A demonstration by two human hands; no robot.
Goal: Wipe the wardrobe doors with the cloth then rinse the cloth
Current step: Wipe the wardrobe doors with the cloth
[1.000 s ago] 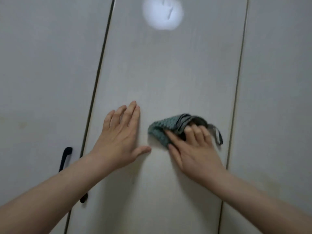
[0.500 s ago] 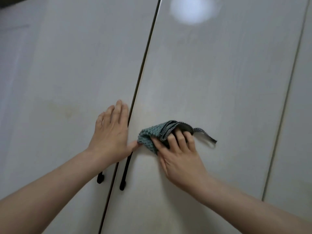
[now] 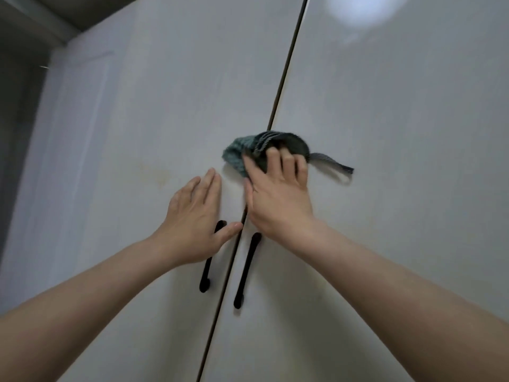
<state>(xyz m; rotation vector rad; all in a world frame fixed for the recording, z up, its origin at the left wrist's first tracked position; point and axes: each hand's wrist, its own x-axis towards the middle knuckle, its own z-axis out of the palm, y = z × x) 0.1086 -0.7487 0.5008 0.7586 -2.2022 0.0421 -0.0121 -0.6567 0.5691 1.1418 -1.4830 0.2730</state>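
Two pale wardrobe doors fill the view, the left door (image 3: 165, 92) and the right door (image 3: 399, 133), split by a dark seam. A bunched teal-grey cloth (image 3: 239, 153) lies across that seam at mid height, its loose strap trailing to the right. My right hand (image 3: 278, 199) holds the cloth against the doors, fingers curled into its folds. My left hand (image 3: 192, 227) lies flat on the left door just below and left of the cloth, fingers straight, thumb reaching toward the seam.
Two black bar handles hang below my hands, the left handle (image 3: 206, 274) partly hidden by my left hand and the right handle (image 3: 245, 271) beside the seam. A faint yellowish stain (image 3: 157, 172) marks the left door. The wardrobe's side panel and a dark gap (image 3: 16, 106) are at far left.
My right hand has slid the cloth leftward from the middle of the right door onto the seam. My left hand moved with it onto the left door, and the view swung left.
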